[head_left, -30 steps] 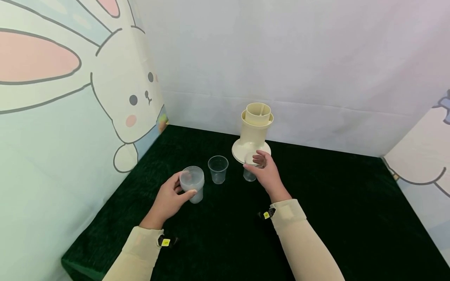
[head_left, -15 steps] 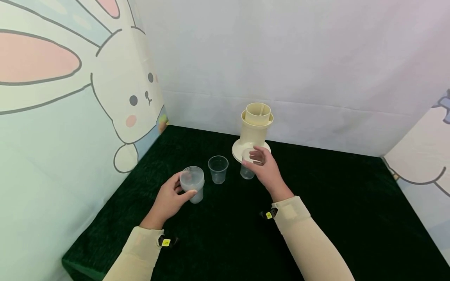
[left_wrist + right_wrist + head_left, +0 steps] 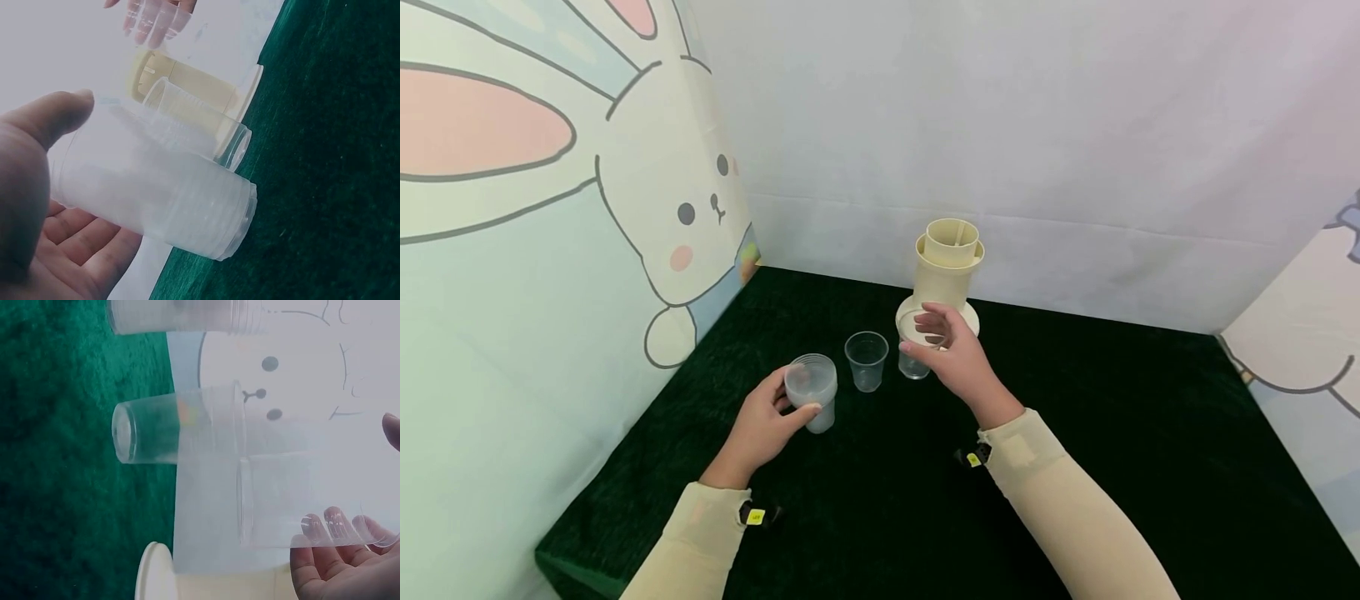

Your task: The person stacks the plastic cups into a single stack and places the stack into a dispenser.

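My left hand [image 3: 762, 427] grips a stack of nested clear plastic cups [image 3: 822, 408], thumb on one side and fingers on the other. One single clear cup [image 3: 867, 371] stands upright on the dark green cloth, just right of the stack. In my right hand [image 3: 964, 360] is another clear plastic cup [image 3: 281, 500], held near its rim between thumb and fingers. In the right wrist view its base hangs off the cloth, higher than the standing cup [image 3: 156, 428]. Part of the held cup is hidden behind my fingers in the head view.
A cream plastic cylinder [image 3: 942, 287] with a round flared base and an inner tube stands behind the right hand. The green cloth [image 3: 880, 500] covers the table. A white curtain [image 3: 1037, 150] hangs behind, and a rabbit-print curtain [image 3: 647, 192] on the left.
My right hand has moved left and slightly away from me with its cup, closer to the single standing cup. The left hand and its stack stay in place.
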Demonstrator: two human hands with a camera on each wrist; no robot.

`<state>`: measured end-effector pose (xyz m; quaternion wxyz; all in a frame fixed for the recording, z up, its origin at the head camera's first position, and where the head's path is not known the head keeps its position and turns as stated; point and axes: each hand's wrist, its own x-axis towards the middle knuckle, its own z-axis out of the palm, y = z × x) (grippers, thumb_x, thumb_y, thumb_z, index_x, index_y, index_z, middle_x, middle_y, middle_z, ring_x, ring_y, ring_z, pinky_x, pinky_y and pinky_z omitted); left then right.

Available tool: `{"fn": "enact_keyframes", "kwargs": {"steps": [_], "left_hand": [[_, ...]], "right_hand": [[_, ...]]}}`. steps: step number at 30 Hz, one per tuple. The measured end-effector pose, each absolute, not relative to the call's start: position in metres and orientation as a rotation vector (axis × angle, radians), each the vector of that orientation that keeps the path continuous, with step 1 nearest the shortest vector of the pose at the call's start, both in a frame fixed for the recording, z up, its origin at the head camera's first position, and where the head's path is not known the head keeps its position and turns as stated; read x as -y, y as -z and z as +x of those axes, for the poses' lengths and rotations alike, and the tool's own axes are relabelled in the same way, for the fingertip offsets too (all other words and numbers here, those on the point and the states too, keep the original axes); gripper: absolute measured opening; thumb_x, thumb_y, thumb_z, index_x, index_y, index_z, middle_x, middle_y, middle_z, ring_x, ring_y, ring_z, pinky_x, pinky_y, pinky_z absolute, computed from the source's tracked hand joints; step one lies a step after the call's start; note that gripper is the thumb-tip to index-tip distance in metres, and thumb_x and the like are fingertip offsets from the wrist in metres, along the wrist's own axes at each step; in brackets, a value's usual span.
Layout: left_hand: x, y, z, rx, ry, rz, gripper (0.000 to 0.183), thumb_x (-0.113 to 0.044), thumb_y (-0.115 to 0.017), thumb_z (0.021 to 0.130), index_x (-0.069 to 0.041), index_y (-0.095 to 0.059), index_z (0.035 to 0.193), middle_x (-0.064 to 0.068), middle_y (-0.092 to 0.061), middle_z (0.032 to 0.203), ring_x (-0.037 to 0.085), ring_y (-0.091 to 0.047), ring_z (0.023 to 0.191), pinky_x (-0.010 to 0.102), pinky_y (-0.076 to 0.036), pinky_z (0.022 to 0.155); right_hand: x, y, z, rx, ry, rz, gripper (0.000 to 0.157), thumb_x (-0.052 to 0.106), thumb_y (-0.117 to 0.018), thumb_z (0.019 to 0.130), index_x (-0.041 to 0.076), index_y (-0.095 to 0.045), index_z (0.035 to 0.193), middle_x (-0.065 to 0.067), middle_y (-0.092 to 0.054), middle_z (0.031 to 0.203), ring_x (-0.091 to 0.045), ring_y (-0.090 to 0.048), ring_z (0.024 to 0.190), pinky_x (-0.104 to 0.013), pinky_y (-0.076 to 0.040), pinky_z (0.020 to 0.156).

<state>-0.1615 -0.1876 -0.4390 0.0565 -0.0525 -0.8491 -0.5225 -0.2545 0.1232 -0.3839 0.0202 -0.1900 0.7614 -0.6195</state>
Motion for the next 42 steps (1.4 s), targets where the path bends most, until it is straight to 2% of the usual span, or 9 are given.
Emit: {"fn": "enact_keyframes", "kwargs": {"steps": [12, 21, 25, 36, 42], "left_hand": [[0.189, 0.436, -0.162, 2.579, 1.598, -0.152, 0.071, -0.039, -0.081, 0.090, -0.016, -0.048, 0.149, 0.007, -0.054, 0.143, 0.027, -0.056, 0.131, 0.048, -0.049, 0.107], [0.187, 0.438, -0.163, 2.585, 1.592, -0.134, 0.073, -0.039, -0.081, 0.090, -0.015, -0.047, 0.149, 0.008, -0.054, 0.144, 0.029, -0.056, 0.131, 0.048, -0.049, 0.107], [0.186, 0.438, -0.164, 2.588, 1.594, -0.137, 0.073, -0.039, -0.082, 0.090, -0.015, -0.047, 0.149, 0.008, -0.054, 0.144, 0.028, -0.055, 0.132, 0.048, -0.048, 0.109], [0.188, 0.436, -0.163, 2.586, 1.626, -0.159, 0.071, -0.039, -0.080, 0.092, -0.015, -0.046, 0.150, 0.009, -0.053, 0.145, 0.029, -0.055, 0.132, 0.050, -0.047, 0.108], [0.189, 0.439, -0.161, 2.597, 1.651, -0.131, 0.074, -0.039, -0.079, 0.092, -0.014, -0.043, 0.152, 0.011, -0.051, 0.148, 0.030, -0.053, 0.134, 0.050, -0.047, 0.109]], "right_hand": [[-0.110, 0.353, -0.250, -2.283, 1.935, -0.698, 0.074, 0.035, -0.080, 0.091, 0.014, -0.043, 0.151, -0.007, -0.057, 0.139, -0.028, -0.054, 0.130, -0.049, -0.043, 0.109], [-0.085, 0.328, -0.247, -2.234, 1.948, -0.798, 0.072, 0.034, -0.080, 0.090, 0.016, -0.044, 0.151, -0.008, -0.057, 0.143, -0.023, -0.054, 0.128, -0.047, -0.044, 0.109], [-0.072, 0.321, -0.242, -2.235, 1.936, -0.847, 0.071, 0.035, -0.079, 0.090, 0.016, -0.045, 0.150, -0.005, -0.059, 0.140, -0.020, -0.055, 0.126, -0.046, -0.045, 0.107], [-0.034, 0.322, -0.226, -2.177, 1.890, -0.962, 0.067, 0.028, -0.079, 0.092, 0.018, -0.046, 0.149, 0.001, -0.060, 0.136, -0.016, -0.056, 0.123, -0.044, -0.047, 0.105], [-0.017, 0.328, -0.219, -2.160, 1.852, -0.976, 0.067, 0.030, -0.079, 0.092, 0.018, -0.046, 0.148, -0.002, -0.059, 0.138, -0.016, -0.056, 0.123, -0.039, -0.048, 0.103]]}}
